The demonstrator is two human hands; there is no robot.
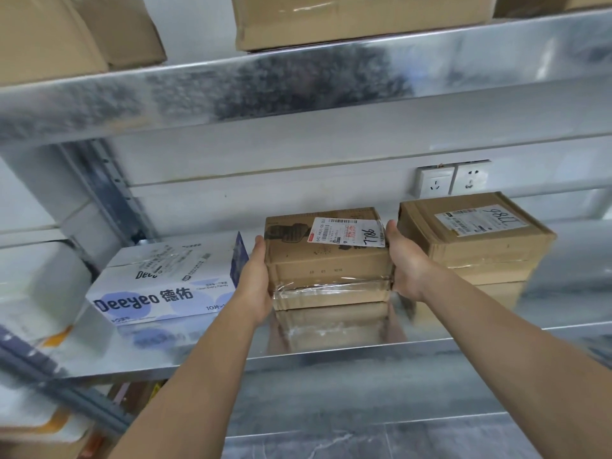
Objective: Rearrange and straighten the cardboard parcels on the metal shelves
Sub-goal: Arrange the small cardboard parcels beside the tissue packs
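A brown cardboard parcel point(326, 260) with a white and red label and clear tape sits in the middle of the shiny metal shelf point(331, 356). My left hand point(256, 279) presses flat against its left side and my right hand point(402, 260) against its right side, so both hold it between them. Close on the right stands a second cardboard parcel point(477, 240) with a white label, on top of another box. To the left lies a white and blue Deeyeo carton point(165, 279), turned at an angle.
The upper metal shelf point(298, 84) carries several large cardboard boxes point(361, 18). Two wall sockets point(452, 180) sit behind the parcels. White packages point(36, 286) fill the left side, and more goods lie below the shelf at the lower left.
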